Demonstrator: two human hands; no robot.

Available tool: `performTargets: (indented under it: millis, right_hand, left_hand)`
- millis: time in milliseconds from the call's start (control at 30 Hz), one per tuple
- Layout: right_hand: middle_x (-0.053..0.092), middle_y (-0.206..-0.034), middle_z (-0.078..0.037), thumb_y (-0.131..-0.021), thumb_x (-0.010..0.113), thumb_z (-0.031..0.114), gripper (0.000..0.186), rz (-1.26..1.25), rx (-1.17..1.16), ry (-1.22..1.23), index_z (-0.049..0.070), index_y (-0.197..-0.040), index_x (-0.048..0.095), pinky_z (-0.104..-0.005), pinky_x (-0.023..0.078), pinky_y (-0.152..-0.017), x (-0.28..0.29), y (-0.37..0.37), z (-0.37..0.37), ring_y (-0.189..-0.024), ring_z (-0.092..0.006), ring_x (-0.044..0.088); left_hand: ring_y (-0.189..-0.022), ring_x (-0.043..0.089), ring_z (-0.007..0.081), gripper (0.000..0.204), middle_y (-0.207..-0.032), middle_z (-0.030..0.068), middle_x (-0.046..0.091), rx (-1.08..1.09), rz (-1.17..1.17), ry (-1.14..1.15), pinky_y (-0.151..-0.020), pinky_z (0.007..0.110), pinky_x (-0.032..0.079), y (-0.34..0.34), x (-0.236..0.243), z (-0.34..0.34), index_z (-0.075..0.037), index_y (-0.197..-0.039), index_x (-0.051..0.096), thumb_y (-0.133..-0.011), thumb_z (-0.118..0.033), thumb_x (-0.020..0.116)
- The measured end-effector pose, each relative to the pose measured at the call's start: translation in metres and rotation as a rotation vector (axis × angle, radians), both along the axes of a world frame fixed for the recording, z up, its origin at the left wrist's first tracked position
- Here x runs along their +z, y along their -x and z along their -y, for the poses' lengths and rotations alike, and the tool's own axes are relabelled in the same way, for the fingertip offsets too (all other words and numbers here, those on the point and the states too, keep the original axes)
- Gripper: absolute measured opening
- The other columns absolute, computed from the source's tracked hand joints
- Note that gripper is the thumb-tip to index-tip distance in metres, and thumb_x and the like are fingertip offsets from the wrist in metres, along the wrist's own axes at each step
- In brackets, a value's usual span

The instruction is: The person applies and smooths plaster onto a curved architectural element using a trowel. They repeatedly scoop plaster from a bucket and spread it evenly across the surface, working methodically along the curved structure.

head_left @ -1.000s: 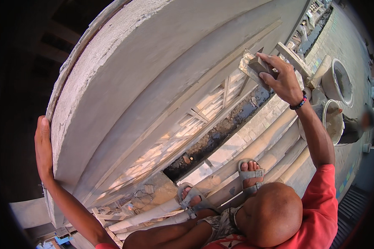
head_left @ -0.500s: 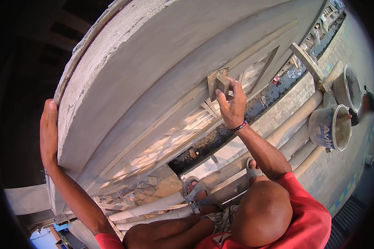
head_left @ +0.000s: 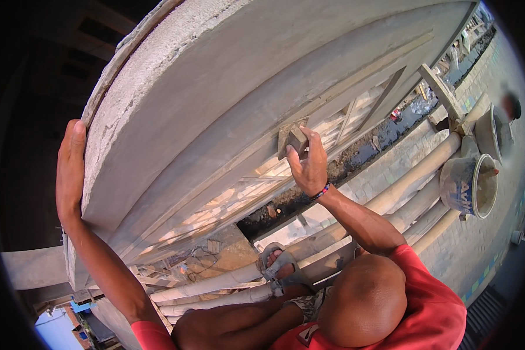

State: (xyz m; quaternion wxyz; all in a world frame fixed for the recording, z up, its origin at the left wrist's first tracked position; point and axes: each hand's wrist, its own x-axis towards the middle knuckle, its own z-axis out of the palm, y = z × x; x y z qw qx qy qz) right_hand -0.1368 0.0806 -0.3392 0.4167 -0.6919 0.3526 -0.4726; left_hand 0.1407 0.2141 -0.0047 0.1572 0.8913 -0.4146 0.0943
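My right hand grips the block handle of a small wooden float. The float's flat plate lies against the lower moulding of a grey plastered concrete ledge, which curves across the picture. A beaded bracelet circles my right wrist. At the far left, my left hand rests along the ledge's rough outer edge, fingers stretched out and nearly together, holding nothing. That arm reaches up from the lower left.
Below me, bamboo poles form a scaffold; my sandalled foot rests on them. A mortar-stained bucket stands to the right, beside another container. A timber piece crosses near the poles. A dark ditch runs far below.
My right hand and the float have moved left and slightly down along the moulding. My left hand stays at the ledge's edge. The view has shifted a little.
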Motion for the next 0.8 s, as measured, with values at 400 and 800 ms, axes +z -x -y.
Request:
performTargets:
  millis: [400, 800]
  right_hand:
    - [0.062, -0.097, -0.02, -0.089, 0.068, 0.007, 0.046, 0.015, -0.032, 0.041, -0.004, -0.13, 0.05, -0.038, 0.053, -0.069, 0.006, -0.003, -0.002, -0.081, -0.0301, 0.065]
    - [0.053, -0.096, -0.019, -0.082, 0.07, 0.001, 0.051, -0.129, 0.114, 0.165, -0.004, -0.13, 0.052, -0.0423, 0.05, -0.074, 0.01, 0.01, -0.007, -0.085, -0.0343, 0.06]
  left_hand:
    - [-0.09, 0.046, 0.019, 0.059, -0.094, 0.0082, 0.055, 0.043, -0.017, 0.035, -0.094, 0.035, 0.038, 0.005, -0.002, 0.003, -0.009, -0.102, 0.058, -0.101, -0.065, 0.039]
    - [-0.089, 0.048, 0.0189, 0.063, -0.091, 0.0074, 0.056, 0.045, -0.01, 0.019, -0.091, 0.038, 0.039, 0.009, -0.002, 0.005, -0.011, -0.099, 0.06, -0.097, -0.071, 0.04]
